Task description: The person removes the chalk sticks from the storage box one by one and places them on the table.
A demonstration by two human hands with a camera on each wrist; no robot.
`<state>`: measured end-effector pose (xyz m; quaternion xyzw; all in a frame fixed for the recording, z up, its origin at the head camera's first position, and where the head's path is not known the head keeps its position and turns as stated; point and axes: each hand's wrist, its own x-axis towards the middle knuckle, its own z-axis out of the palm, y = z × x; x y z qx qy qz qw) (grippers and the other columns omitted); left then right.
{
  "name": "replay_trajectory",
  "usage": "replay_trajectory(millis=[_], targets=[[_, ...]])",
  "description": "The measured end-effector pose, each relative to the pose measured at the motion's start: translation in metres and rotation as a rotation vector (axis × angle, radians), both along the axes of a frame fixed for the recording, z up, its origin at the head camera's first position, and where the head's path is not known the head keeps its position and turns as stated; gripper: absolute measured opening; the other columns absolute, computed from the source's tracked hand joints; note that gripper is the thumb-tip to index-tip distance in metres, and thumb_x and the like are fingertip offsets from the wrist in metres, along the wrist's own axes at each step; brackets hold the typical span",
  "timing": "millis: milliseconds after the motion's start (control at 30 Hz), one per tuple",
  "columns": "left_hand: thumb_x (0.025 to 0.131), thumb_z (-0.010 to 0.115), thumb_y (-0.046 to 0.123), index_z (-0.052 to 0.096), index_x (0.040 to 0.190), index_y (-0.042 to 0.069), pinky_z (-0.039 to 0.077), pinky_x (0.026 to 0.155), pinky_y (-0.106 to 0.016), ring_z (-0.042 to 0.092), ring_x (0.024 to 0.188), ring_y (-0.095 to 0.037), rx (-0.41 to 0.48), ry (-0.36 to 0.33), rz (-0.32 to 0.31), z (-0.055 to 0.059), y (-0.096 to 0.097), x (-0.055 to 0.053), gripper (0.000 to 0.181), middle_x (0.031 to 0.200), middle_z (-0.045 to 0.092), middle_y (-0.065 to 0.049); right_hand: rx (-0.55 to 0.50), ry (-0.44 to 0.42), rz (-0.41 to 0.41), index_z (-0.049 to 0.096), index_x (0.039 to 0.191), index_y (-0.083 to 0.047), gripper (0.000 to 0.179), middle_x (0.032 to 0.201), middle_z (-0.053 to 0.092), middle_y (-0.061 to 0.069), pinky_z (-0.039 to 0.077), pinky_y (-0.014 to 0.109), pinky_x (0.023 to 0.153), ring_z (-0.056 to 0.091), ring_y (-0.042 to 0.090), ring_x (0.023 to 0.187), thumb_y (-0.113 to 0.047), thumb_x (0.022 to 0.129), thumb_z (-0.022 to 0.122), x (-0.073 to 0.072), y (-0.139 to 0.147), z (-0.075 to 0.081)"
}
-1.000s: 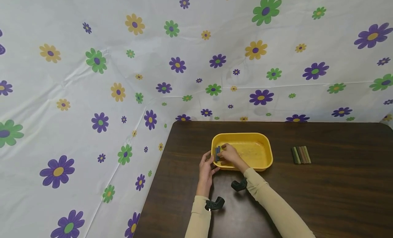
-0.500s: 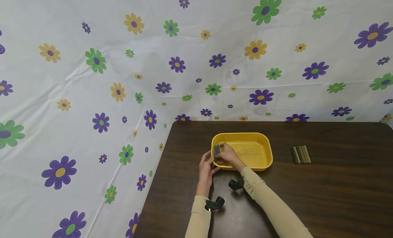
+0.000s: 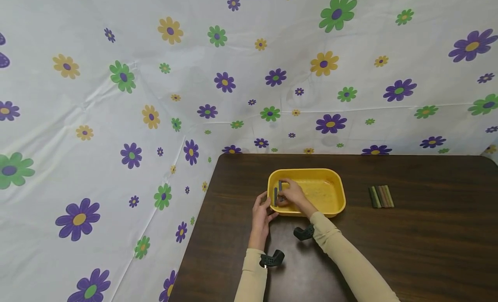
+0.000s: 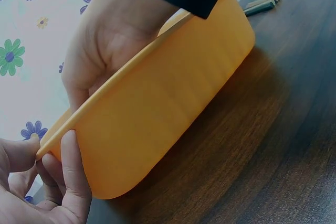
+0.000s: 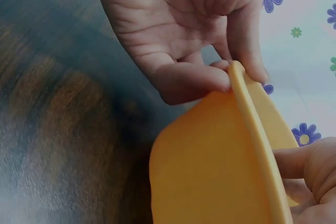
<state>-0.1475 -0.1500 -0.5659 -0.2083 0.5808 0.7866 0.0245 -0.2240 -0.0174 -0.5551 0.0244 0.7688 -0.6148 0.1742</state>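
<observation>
My left hand [image 3: 260, 213] grips the near left corner of a yellow plastic tub [image 3: 327, 207], its thumb over the rim and fingers against the outer wall. Inside the tub's left end, my right hand [image 3: 293, 193] pinches a slim blue-grey stick [image 3: 280, 185], partly covered by the fingers. A second blue-grey stick [image 3: 275, 197] lies just left of it, near the tub's left wall. Both wrist views show the tub wall [image 4: 142, 103] from outside. The right fingertips are hidden behind it in the left wrist view, and neither wrist view shows the sticks.
Right of the tub, several green, brown and yellowish sticks [image 3: 381, 196] lie side by side on the dark wooden table [image 3: 439, 241]. A white flower-print sheet [image 3: 249, 55] hangs behind the table and along its left side.
My right hand dipped toward the tub's left end, then drew slightly right with one blue-grey stick, widening the gap between the two sticks. The left hand has stayed on the rim.
</observation>
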Motion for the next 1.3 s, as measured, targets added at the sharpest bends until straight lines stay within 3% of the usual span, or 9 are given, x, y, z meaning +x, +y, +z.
replay_trajectory(millis=[233,433,767,1067,1233,1300], targets=[[0.108,0.057,0.020,0.056,0.145,0.005,0.056,0.066,-0.027,0.066,0.084,-0.018,-0.002,0.003,-0.002,0.001,0.000,0.001,0.040,0.116,0.062,-0.021,-0.054,-0.035,0.011,0.051,0.146,0.003,0.048,0.115,0.065,0.027,0.059,0.038,0.071,0.069,0.030,0.084,-0.001,0.100,0.063,-0.003,0.015,0.005],[0.108,0.057,0.020,0.056,0.145,0.006,0.056,0.066,-0.027,0.067,0.082,-0.018,0.000,-0.001,0.005,-0.001,0.000,0.000,0.040,0.114,0.064,-0.020,-0.095,-0.040,0.013,0.051,0.145,0.005,0.049,0.111,0.068,0.028,0.059,0.038,0.072,0.070,0.035,0.089,0.000,0.099,0.066,-0.005,0.026,0.009],[0.107,0.058,0.019,0.058,0.143,0.007,0.056,0.065,-0.027,0.065,0.080,-0.017,-0.001,-0.006,0.024,0.001,0.002,0.001,0.038,0.104,0.063,-0.011,-0.157,-0.062,0.028,0.049,0.149,0.004,0.051,0.123,0.062,0.025,0.059,0.044,0.086,0.065,0.044,0.110,-0.003,0.101,0.063,-0.009,0.054,0.023],[0.107,0.057,0.017,0.057,0.145,0.006,0.056,0.066,-0.027,0.064,0.082,-0.018,0.007,-0.005,0.015,0.001,0.002,0.000,0.039,0.112,0.062,-0.019,-0.203,-0.041,0.007,0.046,0.152,0.003,0.052,0.118,0.062,0.019,0.058,0.043,0.088,0.067,0.035,0.106,-0.006,0.103,0.063,-0.011,0.085,0.035],[0.107,0.057,0.017,0.056,0.145,0.005,0.056,0.065,-0.027,0.064,0.082,-0.019,0.012,0.001,0.019,0.000,0.002,0.000,0.040,0.114,0.064,-0.021,-0.243,-0.031,-0.053,0.045,0.154,0.000,0.053,0.124,0.064,0.022,0.060,0.035,0.084,0.071,0.018,0.094,-0.006,0.104,0.062,-0.011,0.108,0.040],[0.107,0.058,0.017,0.056,0.145,0.004,0.056,0.065,-0.027,0.064,0.081,-0.019,0.011,0.004,0.022,-0.001,0.002,0.001,0.040,0.115,0.065,-0.021,-0.272,-0.035,-0.089,0.044,0.154,0.000,0.054,0.120,0.067,0.018,0.060,0.033,0.082,0.071,0.013,0.088,-0.007,0.104,0.062,-0.012,0.118,0.042]])
